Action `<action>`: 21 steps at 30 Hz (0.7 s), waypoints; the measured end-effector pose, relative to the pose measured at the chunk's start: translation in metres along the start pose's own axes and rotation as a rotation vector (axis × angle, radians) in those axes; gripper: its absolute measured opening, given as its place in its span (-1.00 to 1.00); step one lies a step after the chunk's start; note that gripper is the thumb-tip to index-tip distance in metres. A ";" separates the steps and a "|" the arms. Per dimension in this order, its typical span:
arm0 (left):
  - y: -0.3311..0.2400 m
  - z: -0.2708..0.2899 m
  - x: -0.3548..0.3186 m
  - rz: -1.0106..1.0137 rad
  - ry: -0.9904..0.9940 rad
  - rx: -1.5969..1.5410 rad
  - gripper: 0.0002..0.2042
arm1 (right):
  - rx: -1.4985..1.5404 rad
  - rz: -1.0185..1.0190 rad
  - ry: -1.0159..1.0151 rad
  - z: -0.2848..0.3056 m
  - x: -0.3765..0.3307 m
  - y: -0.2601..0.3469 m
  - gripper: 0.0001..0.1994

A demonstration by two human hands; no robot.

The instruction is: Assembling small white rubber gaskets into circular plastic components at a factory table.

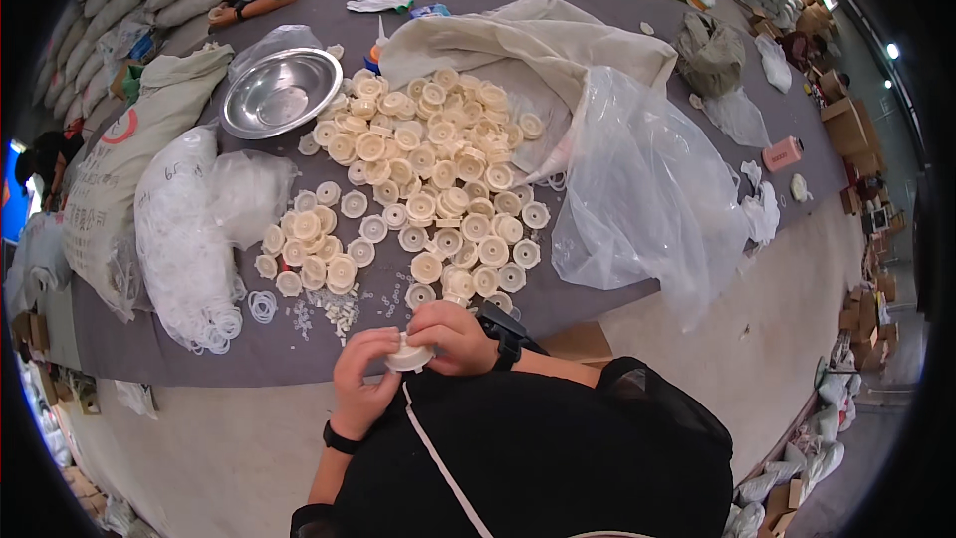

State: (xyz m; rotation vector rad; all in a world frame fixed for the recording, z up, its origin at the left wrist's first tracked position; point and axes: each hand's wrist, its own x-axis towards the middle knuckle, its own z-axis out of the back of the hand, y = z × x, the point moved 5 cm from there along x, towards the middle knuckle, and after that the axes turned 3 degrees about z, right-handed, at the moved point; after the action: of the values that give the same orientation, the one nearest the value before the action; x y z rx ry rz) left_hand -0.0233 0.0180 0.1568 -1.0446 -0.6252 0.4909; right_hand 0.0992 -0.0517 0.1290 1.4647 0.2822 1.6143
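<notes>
Black top [558, 458] nearest, hands [364, 381] hold a cap [408, 356]; a bag [174, 199], rings [211, 325].

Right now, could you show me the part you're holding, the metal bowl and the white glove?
Held part [408, 358]: head view, on its near side.
Metal bowl [283, 97]: head view, on its inside bottom.
White glove [377, 2]: head view, mid-fabric.

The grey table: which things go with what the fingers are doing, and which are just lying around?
Seems part of the work:
round cream plastic piece, held in the left fingers and right fingers
heap of similar round cream plastic pieces
small white plastic-looking bits nearby

Seems just lying about:
white glove with a green cuff
pink plastic bottle
</notes>
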 end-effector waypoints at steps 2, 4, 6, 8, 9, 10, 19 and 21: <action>-0.010 -0.002 0.001 -0.074 0.022 0.072 -0.73 | -0.031 0.080 -0.033 0.003 -0.002 0.007 -0.66; -0.016 -0.001 -0.002 -0.151 0.042 0.151 -0.73 | -0.029 0.090 -0.035 0.003 -0.001 0.011 -0.66; -0.022 0.001 -0.006 -0.236 0.031 0.236 -0.73 | -0.029 0.109 -0.033 0.002 -0.001 0.014 -0.66; -0.023 0.000 -0.009 -0.246 0.039 0.258 -0.73 | 0.005 0.114 -0.029 0.001 -0.001 0.015 -0.66; -0.024 0.000 -0.010 -0.257 0.040 0.275 -0.73 | 0.002 0.111 -0.039 0.002 -0.001 0.016 -0.66; -0.025 -0.001 -0.010 -0.261 0.050 0.275 -0.73 | 0.002 0.115 -0.036 0.003 0.000 0.018 -0.68; 0.020 -0.003 -0.012 0.081 0.138 0.158 -0.77 | -0.040 -0.218 0.134 -0.018 -0.033 -0.019 -0.68; 0.070 -0.010 -0.028 0.438 0.124 -0.147 -0.82 | -0.056 -0.375 0.212 -0.028 -0.046 -0.028 -0.65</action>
State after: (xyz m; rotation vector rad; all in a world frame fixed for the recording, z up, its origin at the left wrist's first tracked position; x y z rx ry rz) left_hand -0.0428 0.0231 0.0836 -1.3494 -0.3227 0.7619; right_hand 0.0820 -0.0584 0.0713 1.1195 0.5913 1.4555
